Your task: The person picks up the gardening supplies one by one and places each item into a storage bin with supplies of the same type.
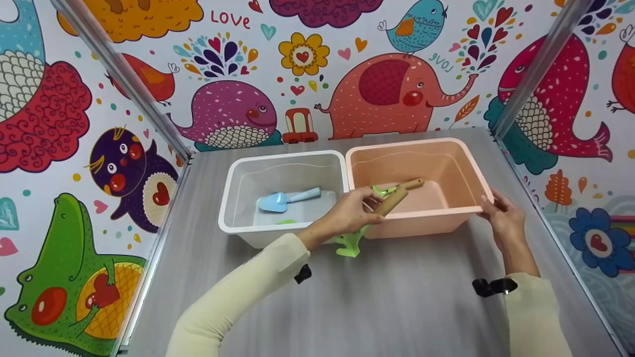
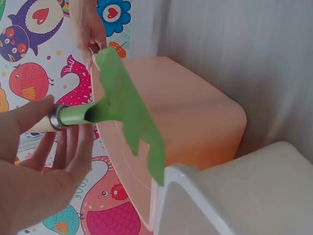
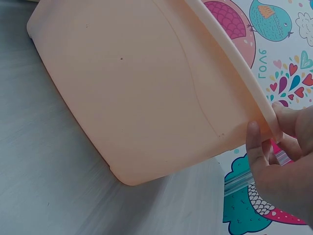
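My left hand (image 1: 353, 210) pinches the wooden handle (image 1: 392, 202) of a small green toy rake, held over the near rims where two bins meet. Its notched green head (image 2: 128, 110) points down outside the bins. At the near right corner of the peach bin (image 1: 421, 223), my right hand (image 1: 505, 218) grips the rim; the right wrist view shows thumb and fingers on either side of that rim (image 3: 254, 88). Inside the peach bin lies another wooden-handled tool (image 1: 414, 184) with a green end, partly hidden by my left hand.
A white bin (image 1: 225, 208) stands against the peach bin's left side. It contains a light-blue toy shovel (image 1: 278, 202) and a green thing (image 1: 286, 221) mostly hidden by the near wall. Printed walls and metal posts (image 1: 528, 74) bound the grey table (image 1: 397, 297).
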`<state>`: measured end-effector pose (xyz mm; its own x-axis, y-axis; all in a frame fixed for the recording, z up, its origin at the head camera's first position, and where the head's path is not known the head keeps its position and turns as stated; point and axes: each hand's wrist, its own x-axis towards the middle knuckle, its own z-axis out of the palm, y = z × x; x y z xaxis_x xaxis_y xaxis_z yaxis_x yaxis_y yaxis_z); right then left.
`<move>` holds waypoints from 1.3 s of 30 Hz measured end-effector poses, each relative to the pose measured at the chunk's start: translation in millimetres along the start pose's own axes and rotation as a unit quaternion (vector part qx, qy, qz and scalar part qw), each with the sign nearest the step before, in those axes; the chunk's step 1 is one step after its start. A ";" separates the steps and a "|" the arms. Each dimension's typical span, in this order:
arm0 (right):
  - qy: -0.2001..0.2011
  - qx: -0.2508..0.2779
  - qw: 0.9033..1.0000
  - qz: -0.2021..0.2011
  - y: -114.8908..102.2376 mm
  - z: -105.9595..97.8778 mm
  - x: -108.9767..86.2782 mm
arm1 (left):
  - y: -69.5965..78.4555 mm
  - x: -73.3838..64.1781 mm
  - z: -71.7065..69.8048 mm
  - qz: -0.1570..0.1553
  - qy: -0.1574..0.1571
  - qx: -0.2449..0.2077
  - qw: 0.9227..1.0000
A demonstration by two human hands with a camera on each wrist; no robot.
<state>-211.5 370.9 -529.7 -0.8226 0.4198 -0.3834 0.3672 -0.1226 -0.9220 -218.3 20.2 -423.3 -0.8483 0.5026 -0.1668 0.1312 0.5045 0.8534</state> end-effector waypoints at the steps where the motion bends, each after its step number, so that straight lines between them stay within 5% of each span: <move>1: -0.001 0.002 1.000 -0.004 0.1 -0.2 -0.2 | 1.1 2.4 0.3 0.005 0.002 0.000 1.000; 8: 0.000 0.020 1.000 0.012 0.5 -2.3 -2.2 | 7.7 21.8 3.7 0.029 0.035 -0.023 0.999; 25: -0.004 0.008 0.999 0.037 0.1 -1.2 -1.9 | 18.0 59.3 10.8 0.026 0.114 -0.055 0.992; 39: 0.000 0.013 1.000 0.020 -2.6 1.2 -0.1 | -6.6 79.9 18.3 0.078 0.193 -0.116 0.971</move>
<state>-212.9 370.1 -527.4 -0.8082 0.4135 -0.4193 0.3876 -0.1625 -0.9074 -277.5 69.8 -451.3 -0.9624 0.2364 0.1339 0.1932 0.2489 0.9491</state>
